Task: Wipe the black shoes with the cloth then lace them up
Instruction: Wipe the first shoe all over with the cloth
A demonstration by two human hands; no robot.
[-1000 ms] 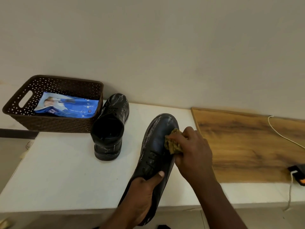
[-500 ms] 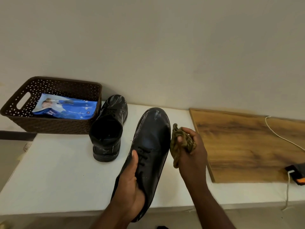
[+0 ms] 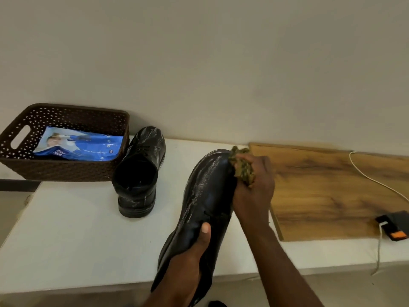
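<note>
The left hand (image 3: 188,264) grips one black shoe (image 3: 205,196) at its heel end, thumb laid along the upper, and holds it tilted over the desk's (image 3: 77,235) front edge with the toe pointing toward the back wall. The right hand (image 3: 254,187) has its fingers curled round a crumpled olive cloth (image 3: 242,168) and presses it against the right side of that shoe's toe; the leather there looks streaked and shiny. The second black shoe (image 3: 140,171) stands upright on the desk toward the back left, heel facing the person, just beside a brown perforated basket (image 3: 66,171) at the back left corner. A blue packet (image 3: 77,145) lies inside the basket. A wooden board (image 3: 336,191) lies flat on the desk's right part, with a white cable (image 3: 376,182) crossing it toward a small black and orange device (image 3: 394,224) near the right edge.
</note>
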